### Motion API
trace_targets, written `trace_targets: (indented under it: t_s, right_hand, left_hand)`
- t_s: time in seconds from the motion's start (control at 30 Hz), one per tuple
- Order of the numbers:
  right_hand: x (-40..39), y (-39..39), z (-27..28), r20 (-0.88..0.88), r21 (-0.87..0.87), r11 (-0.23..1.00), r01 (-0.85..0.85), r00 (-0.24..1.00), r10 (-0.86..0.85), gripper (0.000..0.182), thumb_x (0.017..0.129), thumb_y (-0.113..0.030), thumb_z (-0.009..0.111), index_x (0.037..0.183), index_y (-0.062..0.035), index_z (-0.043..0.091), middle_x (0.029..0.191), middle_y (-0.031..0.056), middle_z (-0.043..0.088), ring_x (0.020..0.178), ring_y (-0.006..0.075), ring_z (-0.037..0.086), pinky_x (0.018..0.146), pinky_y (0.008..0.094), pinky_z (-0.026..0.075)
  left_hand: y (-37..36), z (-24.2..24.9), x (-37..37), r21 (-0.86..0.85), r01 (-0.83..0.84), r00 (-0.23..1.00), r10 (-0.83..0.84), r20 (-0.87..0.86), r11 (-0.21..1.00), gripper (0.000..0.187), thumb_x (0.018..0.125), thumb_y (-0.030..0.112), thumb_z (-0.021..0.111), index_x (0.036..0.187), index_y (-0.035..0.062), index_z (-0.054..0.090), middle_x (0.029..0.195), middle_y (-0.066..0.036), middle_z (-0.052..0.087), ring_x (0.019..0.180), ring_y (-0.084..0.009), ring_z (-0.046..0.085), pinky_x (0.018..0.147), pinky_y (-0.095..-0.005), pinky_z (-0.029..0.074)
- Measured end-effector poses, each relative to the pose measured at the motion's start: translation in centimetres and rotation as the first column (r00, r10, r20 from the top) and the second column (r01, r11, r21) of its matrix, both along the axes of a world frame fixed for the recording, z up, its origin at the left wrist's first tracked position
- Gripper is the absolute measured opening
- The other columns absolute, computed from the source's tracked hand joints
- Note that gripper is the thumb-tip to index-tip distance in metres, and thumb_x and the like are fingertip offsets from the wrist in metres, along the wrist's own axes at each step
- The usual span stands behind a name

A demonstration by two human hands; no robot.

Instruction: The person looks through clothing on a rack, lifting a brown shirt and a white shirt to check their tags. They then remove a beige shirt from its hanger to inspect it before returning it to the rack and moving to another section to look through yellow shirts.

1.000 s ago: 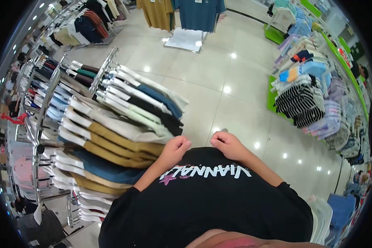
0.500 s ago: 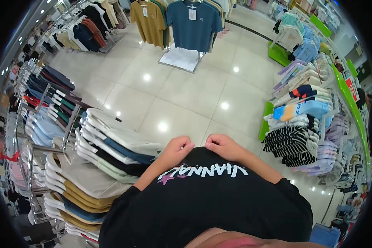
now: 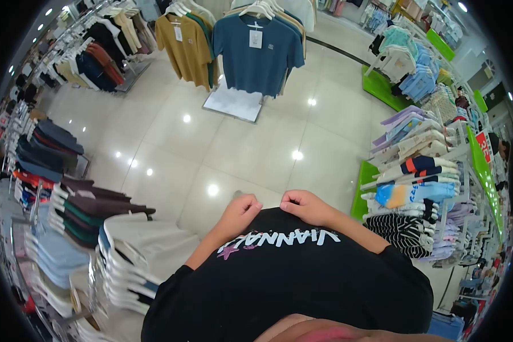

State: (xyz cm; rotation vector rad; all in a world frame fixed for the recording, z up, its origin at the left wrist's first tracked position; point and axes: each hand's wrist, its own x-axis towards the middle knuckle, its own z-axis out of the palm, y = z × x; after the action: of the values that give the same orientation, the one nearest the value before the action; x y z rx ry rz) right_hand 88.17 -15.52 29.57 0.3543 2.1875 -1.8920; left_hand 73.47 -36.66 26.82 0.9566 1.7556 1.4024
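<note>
My left hand [image 3: 242,211] is curled into a loose fist in front of my black T-shirt [image 3: 279,279], with nothing showing in it. Level with it, a short gap away, my right hand [image 3: 305,205] is likewise closed, fingers bent in and nothing visible between them. Both are near the hem, just beyond the shirt's white lettering [image 3: 285,244] and pink star [image 3: 228,251]. Neither hand touches any garment on the racks. Nearest to the left arm hang pale shirts [image 3: 148,245] on white hangers.
Ahead stands a rack with a blue T-shirt [image 3: 258,54] and a mustard T-shirt [image 3: 183,48] over a white base [image 3: 233,104]. Children's clothes, including striped black tops [image 3: 396,232], hang along the right on green-based stands [image 3: 362,188]. Dark garments [image 3: 51,139] line the left. Glossy tiles [image 3: 239,151] run between.
The racks on both sides and the T-shirt rack ahead have shifted nearer and lower in view as I move forward. My hands stay closed in nearly the same place.
</note>
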Motion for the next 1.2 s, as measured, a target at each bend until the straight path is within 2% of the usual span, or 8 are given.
trace_targets:
  t_s: [0.2,0.53,0.73,0.87,1.0,1.07,1.13,1.2]
  right_hand:
    - [-14.6,3.2,2.8,-0.036,0.090,0.995,0.040,0.999,-0.036,0.024,0.103,-0.024,0.062,0.092,-0.0029,0.064,0.079,-0.0006,0.059,0.075,0.0086,0.051,0.071,0.0280,0.046]
    - [-28.7,11.1,2.1,-0.042,0.042,0.999,-0.008,0.999,0.010,0.024,0.103,-0.024,0.062,0.094,-0.0021,0.064,0.082,0.0022,0.063,0.077,0.0109,0.055,0.073,0.0294,0.048]
    - [-36.3,21.0,1.1,-0.108,0.045,0.999,0.022,0.994,-0.017,0.022,0.102,-0.022,0.063,0.094,-0.0017,0.064,0.081,0.0015,0.062,0.076,0.0101,0.054,0.071,0.0286,0.047]
    - [-41.6,28.7,1.4,-0.133,0.026,0.997,0.077,0.988,-0.073,0.018,0.102,-0.019,0.063,0.094,-0.0028,0.063,0.080,-0.0017,0.057,0.075,0.0086,0.050,0.071,0.0274,0.045]
    - [-46.6,37.2,2.0,-0.169,0.100,0.994,0.045,0.985,-0.027,0.017,0.099,-0.019,0.066,0.095,-0.0022,0.065,0.081,0.0021,0.061,0.076,0.0111,0.054,0.070,0.0295,0.047]
    - [-49.1,41.0,1.7,-0.381,0.320,0.930,0.182,0.923,-0.050,0.016,0.097,-0.017,0.068,0.095,-0.0016,0.065,0.082,0.0036,0.060,0.076,0.0128,0.055,0.069,0.0300,0.047]
    - [-51.1,43.8,2.4,-0.371,0.282,0.894,0.347,0.899,-0.232,0.014,0.095,-0.014,0.068,0.094,-0.0012,0.064,0.084,0.0045,0.058,0.077,0.0142,0.056,0.071,0.0297,0.047]
    - [-53.0,46.3,2.4,-0.384,0.232,0.893,0.385,0.880,-0.279,0.009,0.095,-0.011,0.067,0.095,-0.0021,0.064,0.089,0.0045,0.057,0.080,0.0142,0.056,0.072,0.0286,0.047]
  left_hand:
    - [3.0,-0.1,-14.2,0.019,-0.107,0.994,0.107,0.030,0.994,0.027,0.100,0.018,0.061,0.080,0.0015,0.053,0.073,-0.002,0.051,0.071,-0.0121,0.047,0.065,-0.0307,0.041]
    - [10.1,-0.8,-28.0,-0.081,-0.039,0.993,0.048,0.106,0.996,0.028,0.101,0.019,0.061,0.080,0.0023,0.052,0.074,-0.002,0.050,0.073,-0.0116,0.046,0.067,-0.0302,0.041]
    - [19.7,0.0,-35.8,-0.015,0.015,1.000,-0.015,-0.007,1.000,0.027,0.100,0.017,0.061,0.080,0.0017,0.052,0.074,-0.003,0.050,0.073,-0.0129,0.047,0.068,-0.0309,0.041]
    - [26.5,2.2,-41.3,-0.072,-0.077,0.997,0.077,-0.005,0.994,0.026,0.099,0.016,0.061,0.080,0.0014,0.052,0.075,-0.005,0.051,0.073,-0.0141,0.048,0.068,-0.0312,0.042]
    - [33.6,3.3,-44.6,-0.044,-0.051,0.993,0.046,-0.109,0.998,0.023,0.097,0.014,0.063,0.081,0.0012,0.054,0.077,-0.008,0.055,0.074,-0.0176,0.052,0.069,-0.0322,0.043]
    - [36.4,3.7,-46.2,-0.056,-0.019,0.980,0.008,-0.197,0.998,0.018,0.098,0.012,0.063,0.085,0.0036,0.053,0.081,-0.005,0.053,0.079,-0.0154,0.050,0.072,-0.0298,0.042]
    - [38.1,3.5,-48.4,-0.057,-0.053,0.979,0.041,-0.199,0.997,0.016,0.096,0.010,0.065,0.087,0.0037,0.054,0.085,-0.006,0.055,0.080,-0.0174,0.052,0.073,-0.0304,0.044]
    - [40.0,3.3,-51.4,-0.037,-0.086,0.976,0.076,-0.205,0.996,0.014,0.094,0.009,0.066,0.089,0.0038,0.055,0.089,-0.007,0.057,0.082,-0.0195,0.054,0.074,-0.0311,0.045]
